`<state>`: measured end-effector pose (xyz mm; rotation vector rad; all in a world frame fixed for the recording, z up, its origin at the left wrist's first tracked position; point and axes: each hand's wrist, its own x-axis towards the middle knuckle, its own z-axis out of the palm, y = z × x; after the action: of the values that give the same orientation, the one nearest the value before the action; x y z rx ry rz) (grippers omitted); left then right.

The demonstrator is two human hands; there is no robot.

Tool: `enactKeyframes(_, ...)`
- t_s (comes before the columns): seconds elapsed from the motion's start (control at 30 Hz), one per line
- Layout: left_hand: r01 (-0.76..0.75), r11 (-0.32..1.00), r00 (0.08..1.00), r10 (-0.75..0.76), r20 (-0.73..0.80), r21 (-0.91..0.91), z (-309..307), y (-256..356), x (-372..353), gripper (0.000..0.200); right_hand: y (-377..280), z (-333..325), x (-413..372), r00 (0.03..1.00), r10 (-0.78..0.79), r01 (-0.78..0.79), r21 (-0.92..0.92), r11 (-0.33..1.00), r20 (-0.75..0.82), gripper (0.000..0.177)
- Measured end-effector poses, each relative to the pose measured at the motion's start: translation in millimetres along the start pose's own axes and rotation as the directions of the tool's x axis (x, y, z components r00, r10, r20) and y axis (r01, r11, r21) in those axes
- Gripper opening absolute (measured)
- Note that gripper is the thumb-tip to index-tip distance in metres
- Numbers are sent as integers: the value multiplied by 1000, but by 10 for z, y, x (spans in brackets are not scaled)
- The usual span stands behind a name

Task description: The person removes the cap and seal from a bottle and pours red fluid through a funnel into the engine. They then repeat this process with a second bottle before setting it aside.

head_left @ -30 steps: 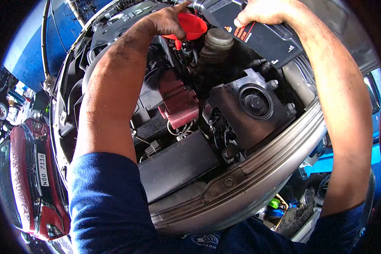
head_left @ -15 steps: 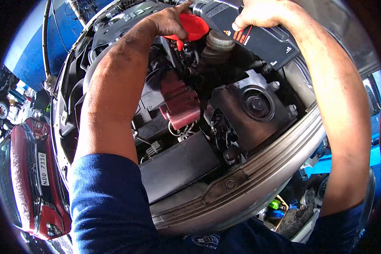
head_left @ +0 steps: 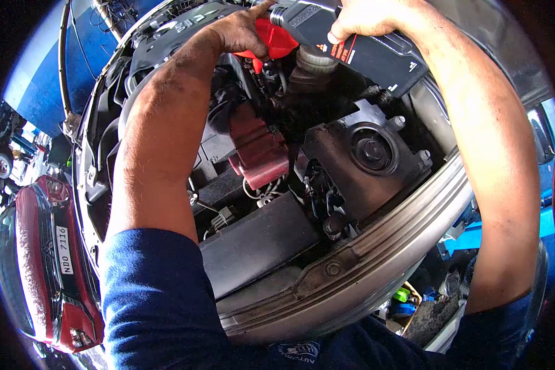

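At the top of the head view, a red funnel [head_left: 279, 42] sits over the engine bay. My left hand [head_left: 243, 34] is closed around its near-left side, with some fingers hidden. A black fluid bottle [head_left: 376, 61] with red and white lettering lies tilted across the bay, its ribbed neck at the funnel's upper edge. My right hand [head_left: 370, 17] grips the bottle from above, thumb pressed on its label side. Whether fluid is flowing cannot be seen. Just right of the funnel is a pale round reservoir cap [head_left: 316, 60].
Below the funnel stands a dark red box-shaped part [head_left: 259, 148]. A black housing with a round recess [head_left: 373, 151] is to its right, and a long black cover [head_left: 262, 243] is nearer me. The silver car's front edge [head_left: 376, 265] borders the bay. A red car [head_left: 55, 265] stands at left.
The bottle and my right hand have shifted slightly left, bringing the neck further over the funnel. The funnel and my left hand appear a little further left too.
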<state>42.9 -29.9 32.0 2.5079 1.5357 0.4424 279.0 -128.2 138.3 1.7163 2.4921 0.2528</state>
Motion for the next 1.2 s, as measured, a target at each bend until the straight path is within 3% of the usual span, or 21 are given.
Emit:
enactKeyframes(0.17,24,1000,1000,-24,6,-12,20,0,11,145,-4,-11,3,999,-33,33,14,999,5,63)
enactKeyframes(0.23,27,1000,1000,-27,11,-12,26,-14,21,145,-36,47,100,999,46,-46,-60,997,3,63)
enactKeyframes(0.43,65,997,996,-62,60,-46,-7,60,-27,143,-15,69,135,998,60,-61,-56,997,-15,63)
enactKeyframes(0.53,16,997,999,-14,33,-70,40,-56,36,141,-3,-42,-9,999,-31,31,-8,999,18,63)
enactKeyframes(0.73,23,1000,1000,-23,17,-8,40,-45,31,136,-39,-39,11,999,12,-12,-12,1000,39,63)
enactKeyframes(0.83,-62,996,997,58,-48,-72,70,-99,49,136,-30,-29,14,1000,0,1,-39,999,26,62)
enactKeyframes(0.9,66,997,996,-68,54,28,27,-56,67,136,-21,-26,7,1000,-2,3,-39,999,25,62)
enactKeyframes(1.03,24,1000,1000,-24,15,-20,13,-18,34,136,-1,-28,1,999,8,-7,-26,1000,33,62)
enactKeyframes(1.1,133,990,986,-137,92,52,-15,18,52,136,4,-29,8,999,19,-18,-32,999,35,62)
enactKeyframes(1.2,21,998,1000,-22,14,63,7,-20,59,137,24,-12,4,999,33,-33,-26,999,17,63)
